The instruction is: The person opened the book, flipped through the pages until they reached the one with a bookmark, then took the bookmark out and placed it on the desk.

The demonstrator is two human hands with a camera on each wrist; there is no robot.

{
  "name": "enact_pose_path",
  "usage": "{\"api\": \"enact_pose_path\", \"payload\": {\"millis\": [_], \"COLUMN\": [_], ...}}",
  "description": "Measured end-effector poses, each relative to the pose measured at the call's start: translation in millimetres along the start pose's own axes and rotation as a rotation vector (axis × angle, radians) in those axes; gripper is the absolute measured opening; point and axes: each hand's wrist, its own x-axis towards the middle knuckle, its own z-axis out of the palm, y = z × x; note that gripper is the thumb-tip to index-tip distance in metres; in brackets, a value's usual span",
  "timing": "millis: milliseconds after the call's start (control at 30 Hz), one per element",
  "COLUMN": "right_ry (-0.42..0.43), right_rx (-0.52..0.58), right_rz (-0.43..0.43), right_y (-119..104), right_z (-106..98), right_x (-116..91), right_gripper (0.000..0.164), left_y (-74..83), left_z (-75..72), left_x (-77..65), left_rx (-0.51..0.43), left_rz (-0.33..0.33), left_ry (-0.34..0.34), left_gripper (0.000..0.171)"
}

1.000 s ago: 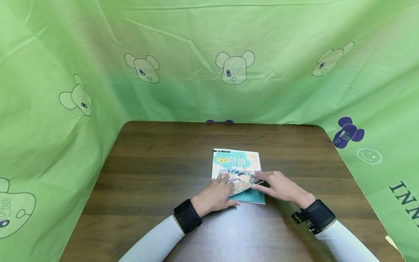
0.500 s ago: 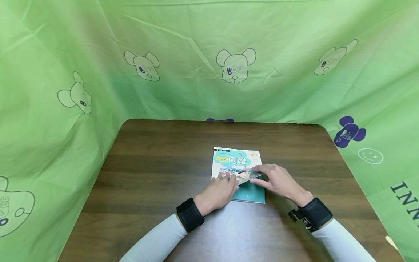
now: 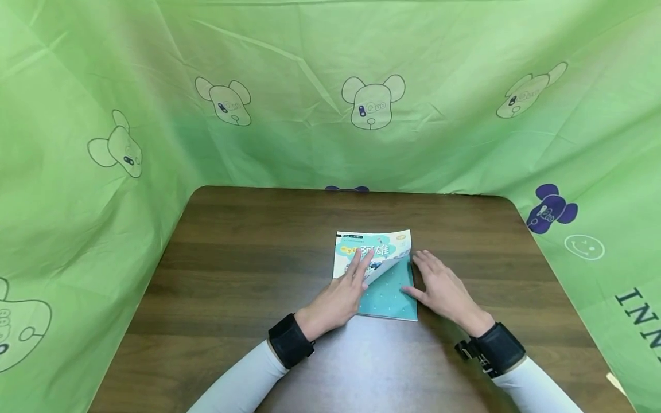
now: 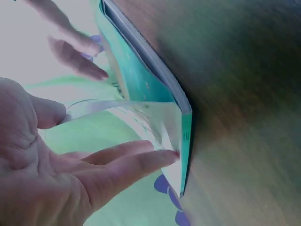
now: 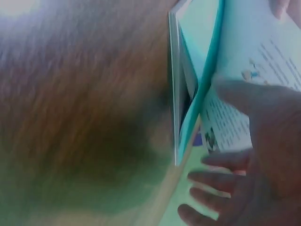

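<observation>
A thin paperback picture book (image 3: 388,298) lies on the table, its illustrated front cover (image 3: 348,240) lifted and curling leftward off a teal page. My left hand (image 3: 335,299) lies over the cover with straight fingers. In the left wrist view, those fingertips touch the cover's outside near the spine (image 4: 186,136), and the thumb (image 4: 51,113) is at its raised edge. At the book's right edge is my right hand (image 3: 448,293), fingers extended and holding nothing, thumb over the teal page. The right wrist view shows printed text inside the cover (image 5: 235,122).
The brown wooden table (image 3: 237,269) surrounds the book. Green cloth (image 3: 289,137) with cartoon bear heads hangs behind it and along both sides. Black bands (image 3: 291,341) wrap both wrists.
The cover has risen and folded further left, baring more teal page. My right hand has let go of its edge; my left fingers have straightened and reached farther up the cover.
</observation>
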Motion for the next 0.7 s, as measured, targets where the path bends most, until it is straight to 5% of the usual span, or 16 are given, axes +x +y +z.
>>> {"api": "enact_pose_path", "payload": {"millis": [200,700], "right_ry": [-0.129,-0.187], "right_rx": [0.105,0.142], "right_rz": [-0.135,-0.113], "right_y": [-7.1,-7.6], "right_z": [6.3,5.7], "right_x": [-3.3,0.3], "right_gripper": [0.078,0.075], "left_y": [-0.3,-5.6], "left_z": [-3.6,-35.2], "left_x": [-2.0,-5.7], "left_rx": [0.016,0.334], "left_rz": [0.035,0.230], "left_ry": [0.066,0.459], "left_gripper": [0.075,0.080]}}
